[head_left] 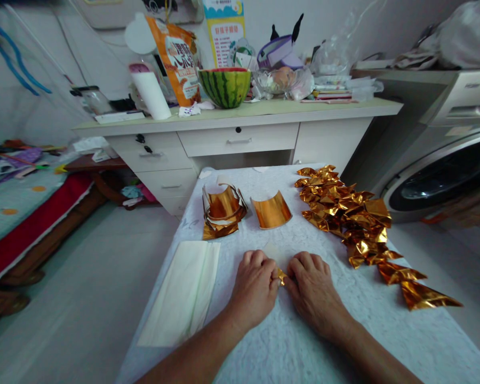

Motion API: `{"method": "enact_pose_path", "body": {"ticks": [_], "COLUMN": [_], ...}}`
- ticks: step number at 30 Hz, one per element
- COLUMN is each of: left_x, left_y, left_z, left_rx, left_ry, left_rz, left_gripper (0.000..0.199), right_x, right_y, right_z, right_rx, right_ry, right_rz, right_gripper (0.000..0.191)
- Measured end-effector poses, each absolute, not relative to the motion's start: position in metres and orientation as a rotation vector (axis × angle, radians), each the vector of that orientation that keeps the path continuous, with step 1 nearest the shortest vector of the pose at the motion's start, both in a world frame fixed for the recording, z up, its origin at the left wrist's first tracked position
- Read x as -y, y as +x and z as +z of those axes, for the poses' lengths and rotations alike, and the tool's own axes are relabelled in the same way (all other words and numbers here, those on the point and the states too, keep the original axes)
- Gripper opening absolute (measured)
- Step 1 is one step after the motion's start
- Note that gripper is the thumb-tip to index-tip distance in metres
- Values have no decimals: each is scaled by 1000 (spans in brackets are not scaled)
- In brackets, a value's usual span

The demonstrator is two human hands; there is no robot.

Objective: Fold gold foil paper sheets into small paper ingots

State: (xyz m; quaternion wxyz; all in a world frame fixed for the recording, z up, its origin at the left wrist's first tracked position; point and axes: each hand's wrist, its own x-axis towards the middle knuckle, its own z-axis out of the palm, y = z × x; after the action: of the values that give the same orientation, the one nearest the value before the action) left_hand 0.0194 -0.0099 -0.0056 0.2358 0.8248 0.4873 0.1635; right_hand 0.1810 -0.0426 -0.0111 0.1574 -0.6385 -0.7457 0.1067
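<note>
Between my two hands, low over the table, shows a small bit of gold foil paper (281, 277). My left hand (255, 285) is closed, its thumb and forefinger pinching the foil's left side. From the right, my right hand (315, 292) has its fingers curled down, with the thumb against the foil; most of the piece is hidden. A pale, thin sheet (275, 253) pokes out just beyond the hands. Farther back lie a single curved gold foil sheet (272, 210) and a curled stack of gold sheets (224, 208).
Folded gold foil pieces (344, 208) form a long heap along the table's right side. Cream paper sheets (184, 290) lie at the left of the cloth-covered table (240, 362). Behind stands a desk (240, 117) with a cut watermelon (225, 88); a washing machine (444, 128) is at right.
</note>
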Motion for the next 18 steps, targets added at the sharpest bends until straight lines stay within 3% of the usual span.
{"method": "enact_pose_path", "body": {"ticks": [11, 18], "left_x": [10, 7], "left_y": [16, 11], "left_z": [-7, -4], "left_rx": [-1295, -1251], "left_ry": [2263, 2236], "left_rz": [457, 450], "left_gripper": [11, 14], "right_x": [42, 41], "right_y": [180, 190], "right_z": [-13, -16], "right_rx": [2115, 2092], "right_ry": [-1846, -1849], "right_rz": [245, 208], "right_gripper": [5, 25]}}
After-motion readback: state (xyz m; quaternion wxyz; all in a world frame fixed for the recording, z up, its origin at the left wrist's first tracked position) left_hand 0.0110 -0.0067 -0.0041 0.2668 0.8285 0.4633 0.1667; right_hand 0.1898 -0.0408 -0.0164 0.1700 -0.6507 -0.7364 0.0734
